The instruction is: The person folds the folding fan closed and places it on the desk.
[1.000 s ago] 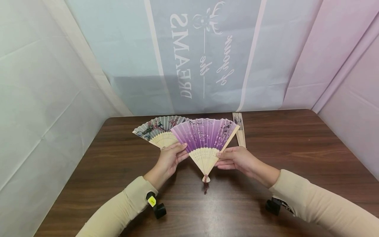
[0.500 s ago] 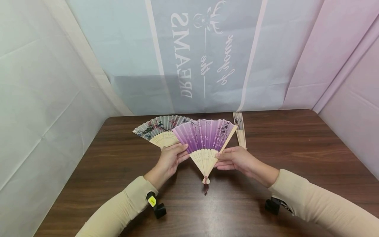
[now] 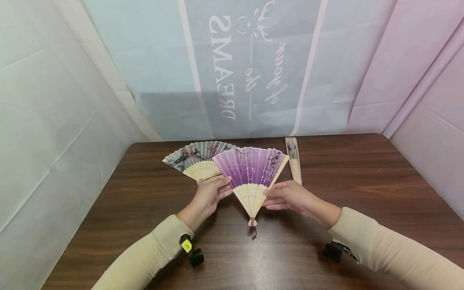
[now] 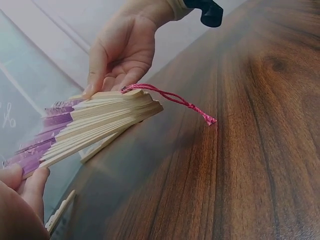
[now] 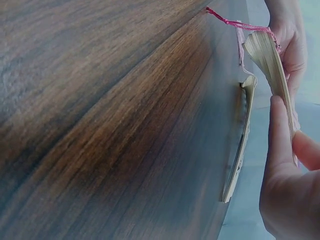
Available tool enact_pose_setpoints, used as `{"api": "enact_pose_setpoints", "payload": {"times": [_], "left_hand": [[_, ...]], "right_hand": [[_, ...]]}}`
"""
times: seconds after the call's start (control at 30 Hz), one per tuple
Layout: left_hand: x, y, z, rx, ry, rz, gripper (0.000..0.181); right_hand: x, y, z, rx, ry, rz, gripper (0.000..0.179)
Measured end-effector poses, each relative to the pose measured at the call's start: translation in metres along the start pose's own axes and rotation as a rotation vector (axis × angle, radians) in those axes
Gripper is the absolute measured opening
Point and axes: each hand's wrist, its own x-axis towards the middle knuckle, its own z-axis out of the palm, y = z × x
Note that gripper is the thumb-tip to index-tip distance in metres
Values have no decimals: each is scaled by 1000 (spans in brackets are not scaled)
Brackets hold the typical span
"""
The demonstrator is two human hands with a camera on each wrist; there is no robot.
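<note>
A purple folding fan (image 3: 250, 167) with printed blossoms is spread partway, held up over the table between both hands. Its pale slats (image 4: 107, 120) meet at a pivot, from which a dark red tassel (image 4: 190, 106) hangs. My left hand (image 3: 210, 195) pinches the fan's left edge between thumb and fingers. On the other side, my right hand (image 3: 288, 196) pinches the outer slat, thumb on the front. Behind the left hand lies a spread grey folding fan (image 3: 197, 159) with a floral print, partly covered by the purple one.
A folded fan (image 3: 293, 159) lies at the table's back edge, behind my right hand. The dark wooden table (image 3: 362, 177) reaches to a printed cloth backdrop (image 3: 159, 72), with pale cloth walls left and right.
The purple fan has dipped slightly toward me, and its right edge has shifted a little left, so its spread looks slightly narrower. Both hands keep their hold.
</note>
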Motion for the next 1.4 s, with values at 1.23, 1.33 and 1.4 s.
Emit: {"api": "enact_pose_setpoints", "payload": {"times": [1.23,1.33,1.4], "left_hand": [[2,-1,0,-11,-26,-36,8],[1,-1,0,-9,-30,-41,8],[1,0,1,-4,-37,-46,8]], "right_hand": [[5,-1,5,43,4,24,23],[6,-1,6,39,2,21,24],[6,-1,7,35,3,20,24]]}}
